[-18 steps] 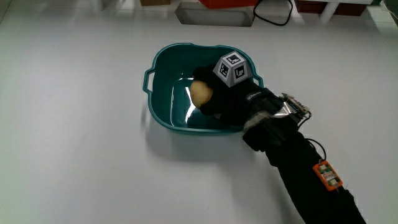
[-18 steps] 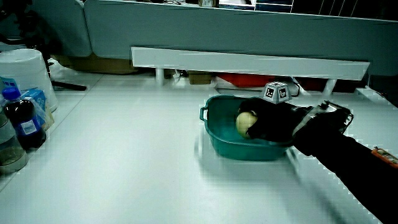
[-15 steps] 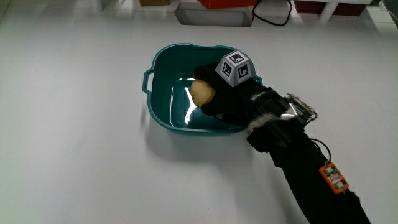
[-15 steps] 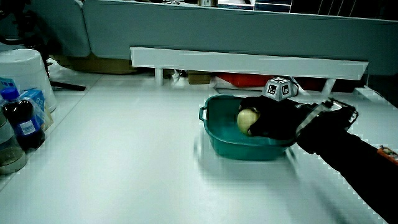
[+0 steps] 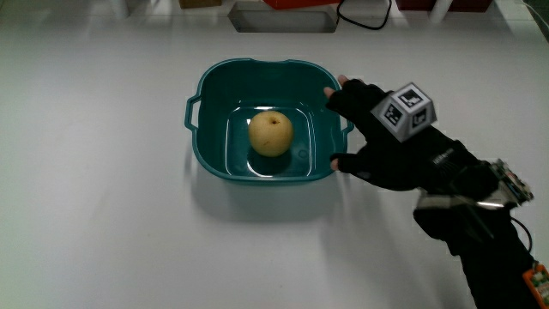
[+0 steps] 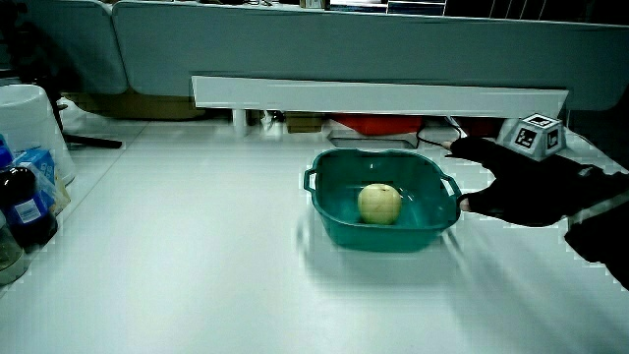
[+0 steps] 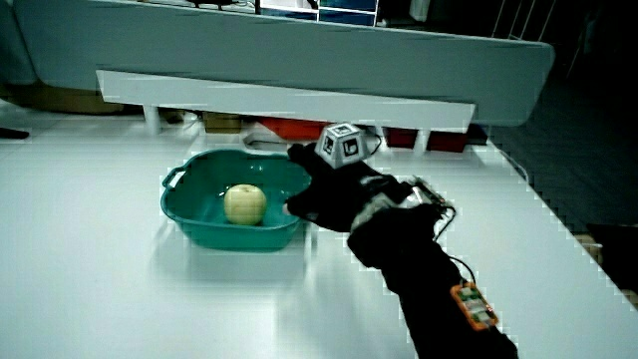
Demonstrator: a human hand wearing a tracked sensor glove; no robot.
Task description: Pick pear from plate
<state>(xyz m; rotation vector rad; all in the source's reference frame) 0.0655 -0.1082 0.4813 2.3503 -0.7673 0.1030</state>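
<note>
A yellow pear [image 5: 271, 133] lies alone on the floor of a teal basin with two handles [image 5: 214, 86]. The pear [image 6: 379, 204] [image 7: 244, 203] shows in both side views, as does the basin [image 6: 373, 236] [image 7: 229, 237]. The gloved hand [image 5: 353, 127] hovers beside the basin's rim, outside it and apart from the pear. Its fingers are spread and hold nothing. Both side views show the hand [image 6: 472, 177] [image 7: 307, 181] just above rim height, with the patterned cube [image 5: 405, 110] on its back.
A low white partition [image 6: 378, 95] runs along the table's edge farthest from the person, with a red object [image 6: 373, 126] under it. A dark bottle [image 6: 28, 202] and a white container [image 6: 29, 123] stand at the table's edge. A black cable [image 5: 364, 15] lies near the partition.
The hand has let go of the pear and drawn out of the basin to its rim. The pear now rests on the basin floor.
</note>
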